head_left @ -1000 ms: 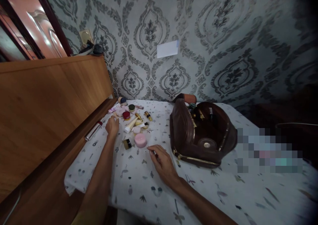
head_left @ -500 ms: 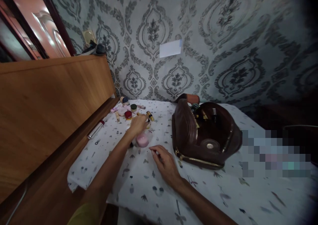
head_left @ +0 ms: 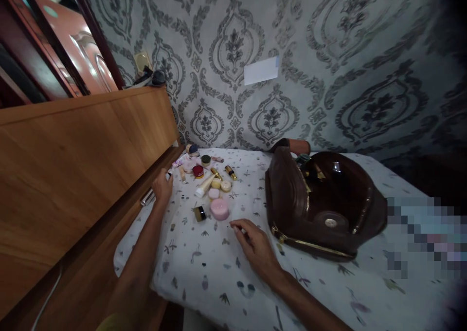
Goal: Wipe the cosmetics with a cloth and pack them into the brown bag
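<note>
At the left edge of the bed my left hand (head_left: 163,184) is curled over the upper part of a silver tube (head_left: 147,197). A small dark and white bit (head_left: 169,174) shows at its fingertips; what the fingers hold is not clear. My right hand (head_left: 254,245) rests on the sheet, loosely bent and empty, its fingers a little apart. Just beyond its fingertips stands a round pink jar (head_left: 219,209). Left of that jar lies a small dark jar (head_left: 200,213). Behind are a white squeeze tube (head_left: 205,187), a cream-coloured round pot (head_left: 225,186) and a red jar (head_left: 198,171).
An open brown handbag (head_left: 288,199) stands to the right with things inside. More cosmetics, including a dark-lidded jar (head_left: 206,160) and a black and gold tube (head_left: 230,172), lie near the wall. A wooden headboard (head_left: 91,156) bounds the left; the patterned sheet (head_left: 204,277) covers the bed.
My left hand has moved left from the cosmetics to the silver tube, uncovering the white squeeze tube and the small pots. My right hand stays by the pink jar. The view has shifted slightly left.
</note>
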`<state>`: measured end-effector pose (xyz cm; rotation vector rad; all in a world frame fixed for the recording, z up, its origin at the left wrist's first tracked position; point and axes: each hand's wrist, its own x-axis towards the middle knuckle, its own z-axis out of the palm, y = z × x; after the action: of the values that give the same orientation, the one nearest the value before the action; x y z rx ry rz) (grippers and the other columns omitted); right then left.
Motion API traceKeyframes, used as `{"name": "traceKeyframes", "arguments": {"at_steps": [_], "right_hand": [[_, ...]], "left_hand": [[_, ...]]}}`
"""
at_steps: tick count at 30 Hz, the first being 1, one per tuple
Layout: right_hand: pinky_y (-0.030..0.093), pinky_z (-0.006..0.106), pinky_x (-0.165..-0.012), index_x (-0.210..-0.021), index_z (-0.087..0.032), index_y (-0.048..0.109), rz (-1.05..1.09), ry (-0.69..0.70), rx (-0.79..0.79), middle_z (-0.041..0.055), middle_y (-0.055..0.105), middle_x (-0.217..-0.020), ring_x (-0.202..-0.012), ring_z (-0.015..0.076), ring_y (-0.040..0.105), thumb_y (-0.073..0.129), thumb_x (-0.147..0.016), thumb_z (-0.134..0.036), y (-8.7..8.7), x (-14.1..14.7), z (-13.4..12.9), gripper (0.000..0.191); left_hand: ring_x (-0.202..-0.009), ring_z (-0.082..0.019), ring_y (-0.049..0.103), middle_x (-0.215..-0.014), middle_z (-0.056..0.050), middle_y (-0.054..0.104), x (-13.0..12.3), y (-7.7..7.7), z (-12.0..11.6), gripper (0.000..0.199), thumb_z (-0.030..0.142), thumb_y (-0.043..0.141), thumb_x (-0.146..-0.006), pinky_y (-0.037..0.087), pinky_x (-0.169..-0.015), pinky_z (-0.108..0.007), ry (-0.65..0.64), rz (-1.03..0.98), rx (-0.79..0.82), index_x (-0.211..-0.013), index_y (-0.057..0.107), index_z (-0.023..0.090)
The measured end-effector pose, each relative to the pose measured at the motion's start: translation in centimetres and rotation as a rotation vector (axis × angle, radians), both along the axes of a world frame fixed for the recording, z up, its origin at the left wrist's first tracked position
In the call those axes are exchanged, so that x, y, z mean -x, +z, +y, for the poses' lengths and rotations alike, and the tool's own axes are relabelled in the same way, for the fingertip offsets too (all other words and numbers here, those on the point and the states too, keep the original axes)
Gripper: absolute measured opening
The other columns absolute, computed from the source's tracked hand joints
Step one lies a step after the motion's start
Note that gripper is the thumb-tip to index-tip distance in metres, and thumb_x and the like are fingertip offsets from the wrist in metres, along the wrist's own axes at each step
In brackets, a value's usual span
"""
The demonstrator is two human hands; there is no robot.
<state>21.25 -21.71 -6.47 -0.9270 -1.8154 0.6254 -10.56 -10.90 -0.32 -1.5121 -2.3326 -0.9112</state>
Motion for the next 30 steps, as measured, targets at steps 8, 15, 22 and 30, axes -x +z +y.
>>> {"name": "traceKeyframes", "arguments": {"at_steps": [8, 15, 22, 30], "right_hand": [[0.056, 0.03, -0.07, -0.094, -0.02, 0.069, -0.022, 0.004, 0.041, 0.0065, 0.074, -0.087, -0.077, 0.0207, 0.069, 0.047, -0.096, -0.03, 0.3, 0.0, -0.1, 0.024], [0.054, 0.03, -0.067, -0.095, -0.02, 0.069, -0.033, 0.01, 0.099, 0.0059, 0.074, -0.086, -0.075, 0.0206, 0.068, 0.047, -0.097, -0.034, 0.3, 0.0, -0.1, 0.027], [0.053, 0.03, -0.068, -0.095, -0.02, 0.07, -0.039, 0.014, 0.111, 0.0047, 0.073, -0.085, -0.072, 0.0198, 0.066, 0.047, -0.097, -0.035, 0.3, 0.0, -0.2, 0.027], [0.052, 0.031, -0.069, -0.096, -0.019, 0.069, -0.053, 0.02, 0.127, 0.005, 0.073, -0.085, -0.074, 0.0203, 0.067, 0.046, -0.097, -0.035, 0.2, -0.1, 0.0, 0.028]], "left_hand": [[-0.101, -0.029, 0.066, -0.115, -0.01, 0.069, -0.2, -3.1, 0.3, 0.027, 0.024, 0.059, -0.088, 0.043, -0.08, -0.034, -0.098, 0.082, 0.209, -0.115, 0.058, 0.023], [-0.084, -0.02, 0.065, -0.091, -0.003, 0.068, 1.7, -3.1, 0.4, 0.023, 0.026, 0.055, -0.094, 0.048, -0.073, -0.032, -0.072, -0.013, 0.265, -0.115, 0.059, 0.018], [-0.084, -0.021, 0.067, -0.084, -0.004, 0.07, 1.0, -2.7, 1.1, 0.033, 0.049, 0.05, -0.095, 0.047, -0.072, -0.031, -0.069, -0.054, 0.318, -0.095, 0.067, 0.02], [-0.104, -0.024, 0.064, -0.113, -0.009, 0.068, -0.3, -3.0, 1.7, 0.032, 0.043, 0.062, -0.091, 0.05, -0.091, -0.045, -0.027, -0.118, 0.405, -0.107, 0.066, 0.016]]}}
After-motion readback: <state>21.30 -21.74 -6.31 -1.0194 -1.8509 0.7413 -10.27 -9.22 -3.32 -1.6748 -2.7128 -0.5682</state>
